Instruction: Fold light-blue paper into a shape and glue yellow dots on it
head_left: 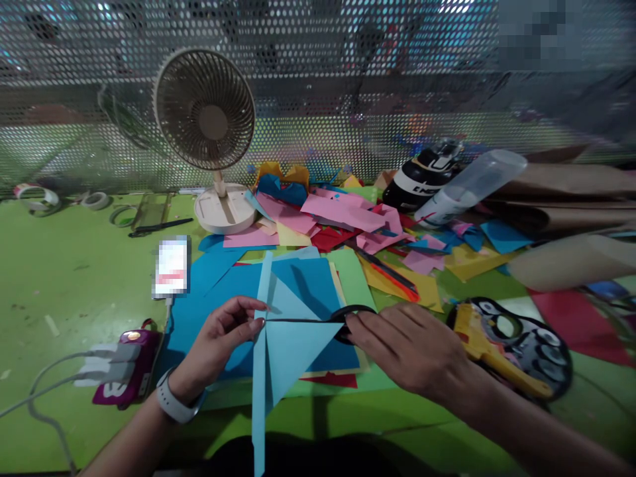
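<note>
My right hand is closed on the black handles of a pair of scissors. Their blades point left and lie along the middle of a folded light blue paper, close to its long upright strip. Between thumb and fingers, my left hand pinches that paper at the strip, near the blade tips. The two triangular halves of the light blue paper lie above and below the blades. Underneath is a stack of coloured sheets, with a darker blue sheet on top. A white watch band is on my left wrist.
A beige fan stands at the back. Several paper scraps lie behind the stack, near a black bottle and a clear bottle. A phone and a purple power bank sit left; a yellow tape dispenser sits right.
</note>
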`<state>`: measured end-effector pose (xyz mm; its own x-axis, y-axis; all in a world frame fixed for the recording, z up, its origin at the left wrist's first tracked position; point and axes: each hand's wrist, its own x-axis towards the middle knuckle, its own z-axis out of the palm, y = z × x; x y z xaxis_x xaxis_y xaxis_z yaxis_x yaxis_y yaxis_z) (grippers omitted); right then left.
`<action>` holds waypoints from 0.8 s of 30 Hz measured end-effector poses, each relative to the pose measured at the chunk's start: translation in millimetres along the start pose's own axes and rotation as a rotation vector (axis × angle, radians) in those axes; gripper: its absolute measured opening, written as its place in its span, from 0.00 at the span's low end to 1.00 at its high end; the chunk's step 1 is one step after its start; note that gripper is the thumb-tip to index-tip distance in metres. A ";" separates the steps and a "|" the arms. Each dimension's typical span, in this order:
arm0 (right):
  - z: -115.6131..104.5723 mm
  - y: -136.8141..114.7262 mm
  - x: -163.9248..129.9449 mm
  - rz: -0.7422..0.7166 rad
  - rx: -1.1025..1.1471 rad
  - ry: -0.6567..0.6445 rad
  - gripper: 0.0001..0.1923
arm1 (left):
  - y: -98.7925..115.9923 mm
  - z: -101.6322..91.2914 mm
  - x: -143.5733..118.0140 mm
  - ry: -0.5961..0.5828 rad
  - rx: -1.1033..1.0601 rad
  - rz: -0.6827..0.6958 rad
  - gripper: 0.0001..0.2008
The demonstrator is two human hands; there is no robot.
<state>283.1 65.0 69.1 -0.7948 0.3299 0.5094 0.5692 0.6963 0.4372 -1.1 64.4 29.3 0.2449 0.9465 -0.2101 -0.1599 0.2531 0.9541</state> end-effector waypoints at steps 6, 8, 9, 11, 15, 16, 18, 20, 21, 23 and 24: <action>2.0 0.6 -0.2 -0.019 0.014 0.008 0.07 | 1.0 1.5 0.6 0.009 -0.024 -0.013 0.11; 2.1 1.0 -0.3 -0.016 0.010 0.009 0.06 | 1.3 1.5 0.8 0.010 -0.026 -0.013 0.11; 2.6 1.2 -1.0 -0.011 0.010 0.012 0.05 | 1.4 1.2 1.0 0.009 -0.027 -0.013 0.11; 5.5 1.8 -5.4 0.020 0.008 0.009 0.05 | 1.5 0.0 1.9 0.021 -0.029 -0.005 0.11; 25.9 4.9 -28.7 0.286 -0.013 -0.150 0.10 | 3.4 -2.3 5.1 0.107 -0.027 0.048 0.11; 33.5 6.2 -36.3 0.394 -0.025 -0.224 0.11 | 4.5 -2.3 5.8 0.125 -0.026 0.057 0.12; 48.7 9.2 -50.4 0.582 0.003 -0.400 0.11 | 7.0 -1.4 6.7 0.138 -0.027 0.054 0.13; 60.0 12.8 -60.9 0.713 0.061 -0.610 0.08 | 9.3 0.2 6.8 0.121 -0.030 0.038 0.14; 63.3 14.8 -64.6 0.751 0.093 -0.697 0.08 | 10.0 0.8 6.7 0.103 -0.032 0.031 0.14; 65.3 19.4 -69.6 0.781 0.150 -0.799 0.09 | 10.1 1.2 6.6 0.053 -0.035 0.020 0.15; 64.4 21.7 -71.1 0.770 0.182 -0.813 0.09 | 9.6 0.9 6.9 0.021 -0.035 0.020 0.16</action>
<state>338.4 97.7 -5.3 -0.1853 0.9805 -0.0654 0.9796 0.1896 0.0672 -0.1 73.1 37.3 0.2215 0.9554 -0.1954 -0.1979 0.2403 0.9503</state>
